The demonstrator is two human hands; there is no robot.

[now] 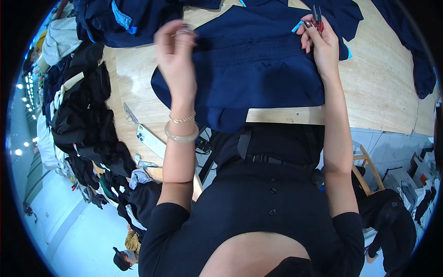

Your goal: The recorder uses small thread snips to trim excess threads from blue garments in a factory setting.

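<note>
A navy blue garment (pixel 277 69) lies spread on the wooden table in front of me, with a seam and loose threads across its middle. My right hand (pixel 322 41) is at its upper right side, closed around small thread snips (pixel 317 18) with dark blades pointing away from me and a red handle. Over the garment's left part, my left hand (pixel 177 51) is raised and blurred by motion. Its fingers are curled together in a pinch; whatever may be between them is too smeared to make out. Light blue strips show at the garment's right edge.
More navy garments (pixel 124 23) lie at the far left and far right of the wooden table (pixel 378 87). A phone (pixel 150 138) rests near the left edge, beside a heap of dark clothes (pixel 83 120). Another person (pixel 131 249) is at the lower left. A wooden stool (pixel 369 171) stands lower right.
</note>
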